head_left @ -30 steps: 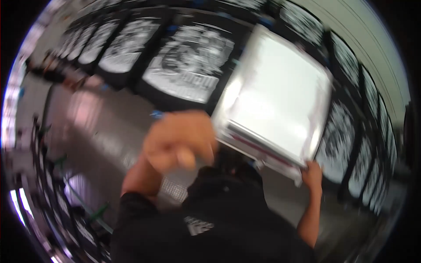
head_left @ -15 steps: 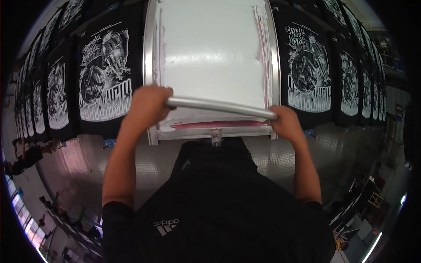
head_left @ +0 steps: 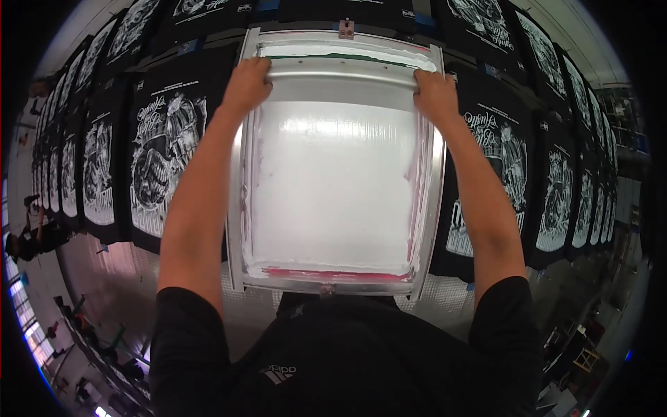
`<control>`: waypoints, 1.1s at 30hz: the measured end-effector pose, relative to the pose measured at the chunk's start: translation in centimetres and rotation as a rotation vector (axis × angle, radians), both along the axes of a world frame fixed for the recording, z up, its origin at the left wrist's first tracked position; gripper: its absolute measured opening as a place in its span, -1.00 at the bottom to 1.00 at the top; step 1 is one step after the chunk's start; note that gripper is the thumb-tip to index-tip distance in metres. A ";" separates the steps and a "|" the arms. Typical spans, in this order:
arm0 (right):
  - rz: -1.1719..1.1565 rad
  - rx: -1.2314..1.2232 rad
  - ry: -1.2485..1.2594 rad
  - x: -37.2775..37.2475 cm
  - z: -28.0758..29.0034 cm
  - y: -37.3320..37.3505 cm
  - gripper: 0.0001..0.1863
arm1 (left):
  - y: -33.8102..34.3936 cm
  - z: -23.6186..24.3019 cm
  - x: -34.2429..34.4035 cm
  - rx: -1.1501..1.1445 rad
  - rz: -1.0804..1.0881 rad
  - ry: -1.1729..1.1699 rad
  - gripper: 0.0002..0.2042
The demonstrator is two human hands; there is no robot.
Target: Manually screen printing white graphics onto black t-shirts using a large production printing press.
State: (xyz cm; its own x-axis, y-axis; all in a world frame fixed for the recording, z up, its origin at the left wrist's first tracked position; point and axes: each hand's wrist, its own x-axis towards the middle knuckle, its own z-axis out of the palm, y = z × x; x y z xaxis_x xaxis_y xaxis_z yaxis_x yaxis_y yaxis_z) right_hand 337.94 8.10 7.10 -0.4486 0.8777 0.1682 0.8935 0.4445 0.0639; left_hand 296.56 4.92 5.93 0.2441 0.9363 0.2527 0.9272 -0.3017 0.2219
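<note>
A metal-framed printing screen (head_left: 432,201) lies in front of me, its pale mesh (head_left: 333,201) coated with a white film. Near its far end, a long squeegee (head_left: 340,73) with a silver handle spans the mesh from side to side. Fingers of my left hand (head_left: 249,85) wrap over the squeegee's left end. On its right end, my right hand (head_left: 436,96) is closed in the same way. White ink (head_left: 368,51) lies in a thick band beyond the squeegee. Smears of white and pink line the inner edges of the frame. The squeegee's lower edge is hidden.
Black printed shirts (head_left: 167,149) hang or lie in rows to the left, with similar black shirts (head_left: 490,149) on the right. A metal clamp (head_left: 346,28) sits at the frame's far edge. Another person (head_left: 38,236) is at the far left.
Both hands have carried the squeegee from the near end of the screen to its far end. My view has shifted, so the whole frame now shows.
</note>
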 end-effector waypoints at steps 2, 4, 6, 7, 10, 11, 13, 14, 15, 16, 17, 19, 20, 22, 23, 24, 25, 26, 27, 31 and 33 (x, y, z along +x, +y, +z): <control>-0.049 -0.049 -0.151 -0.8 -2.1 -1.0 -0.71 | -1.0 -1.7 0.9 -0.050 0.004 0.088 -0.66; -0.035 -0.058 -0.124 -0.6 -2.9 -3.9 -0.70 | -4.2 -2.3 1.5 -0.077 0.004 0.064 -0.60; -0.020 -0.108 -0.059 -0.4 -2.0 -7.8 -0.65 | -8.3 -0.9 1.0 -0.103 -0.038 0.017 -0.60; -0.005 -0.138 -0.001 0.2 -0.9 -10.2 -0.61 | -10.8 0.1 0.7 -0.110 -0.052 -0.008 -0.60; 0.035 -0.314 0.137 2.6 3.0 -18.9 -0.56 | -19.6 3.2 0.4 -0.130 -0.061 -0.067 -0.63; 0.108 -0.319 0.217 3.0 4.1 -21.8 -0.55 | -22.5 4.2 0.2 -0.089 -0.072 -0.091 -0.64; 0.119 -0.338 0.314 3.2 6.1 -28.9 -0.61 | -29.2 6.3 0.0 -0.229 -0.080 -0.075 -0.64; 0.073 -0.407 0.286 3.2 7.1 -32.0 -0.60 | -32.1 7.0 0.3 -0.279 -0.068 -0.092 -0.65; 0.051 -0.460 0.264 3.1 7.8 -34.8 -0.58 | -34.8 7.5 0.6 -0.299 -0.069 -0.121 -0.66; 0.035 -0.468 0.282 2.9 8.3 -37.4 -0.58 | -37.1 7.9 1.0 -0.299 -0.072 -0.135 -0.66; 0.021 -0.473 0.301 2.5 8.3 -39.7 -0.58 | -39.1 8.0 1.5 -0.296 -0.072 -0.147 -0.66; -0.007 -0.470 0.296 1.9 7.4 -42.0 -0.58 | -41.1 7.3 2.2 -0.280 -0.065 -0.161 -0.66; -0.023 -0.465 0.273 1.8 6.9 -42.4 -0.57 | -41.6 6.7 2.4 -0.270 -0.057 -0.163 -0.66; -0.030 -0.483 0.244 2.0 5.7 -42.3 -0.57 | -41.9 5.4 2.4 -0.248 -0.109 -0.168 -0.66; -0.024 -0.507 0.234 2.2 5.3 -41.9 -0.56 | -41.9 4.9 2.2 -0.297 -0.050 -0.137 -0.67; -0.014 -0.519 0.238 2.3 5.0 -41.7 -0.55 | -42.0 4.4 2.1 -0.323 -0.046 -0.130 -0.67; -0.036 -0.585 0.211 2.4 4.8 -41.7 -0.53 | -42.3 4.1 2.0 -0.320 -0.013 -0.137 -0.67; -0.053 -0.629 0.198 2.3 4.8 -41.9 -0.51 | -42.8 3.9 2.1 -0.328 -0.035 -0.127 -0.67; -0.077 -0.598 0.229 2.2 4.8 -42.2 -0.49 | -43.4 3.8 2.3 -0.304 -0.025 -0.128 -0.66; -0.033 -0.415 0.214 1.1 4.3 -42.7 -0.50 | -43.9 3.4 3.1 -0.078 -0.063 -0.107 -0.59; -0.095 -0.407 0.208 0.9 3.3 -40.8 -0.50 | -41.6 2.4 2.9 -0.172 0.005 -0.099 -0.53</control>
State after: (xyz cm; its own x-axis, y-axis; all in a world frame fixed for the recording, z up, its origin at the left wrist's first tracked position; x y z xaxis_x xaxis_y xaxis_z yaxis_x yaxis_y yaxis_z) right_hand 338.87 -32.66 10.39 -0.3562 0.9266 -0.1207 0.9070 0.3118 -0.2831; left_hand 299.47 -36.66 8.38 0.2215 0.9688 0.1114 0.8994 -0.2471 0.3605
